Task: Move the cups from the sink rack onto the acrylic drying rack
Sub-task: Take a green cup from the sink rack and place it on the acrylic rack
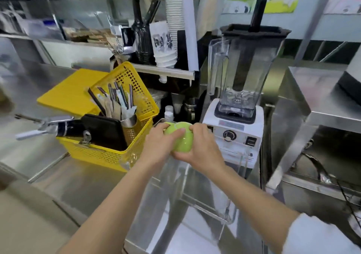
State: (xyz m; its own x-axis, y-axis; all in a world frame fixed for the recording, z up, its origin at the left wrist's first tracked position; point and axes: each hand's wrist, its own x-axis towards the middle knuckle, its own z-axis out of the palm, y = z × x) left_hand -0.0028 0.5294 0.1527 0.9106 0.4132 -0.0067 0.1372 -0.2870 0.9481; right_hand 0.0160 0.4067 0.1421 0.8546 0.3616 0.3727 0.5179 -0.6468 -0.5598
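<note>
Both hands held one green cup above the far end of the clear acrylic drying rack, which stood on the steel worktop near the person. The left hand wrapped the cup's left side, its grip clamped with the thumb lying across the top; the right hand cupped the right side and underside, its grip also closed on the cup. The cup lay tilted, its rim turned to the far side. Just right of the hands stood one white blender base carrying a clear jug with a black lid, close enough to crowd the right hand. Just left sat one yellow basket, holding a steel canister of straws and spoons, a black box and a metal dispenser whose nozzle stuck out to the left. One yellow board lay behind the basket. On the far shelf stood stacks of white paper cups and dark bottles; their number could not be told. Only one green cup was in sight
</note>
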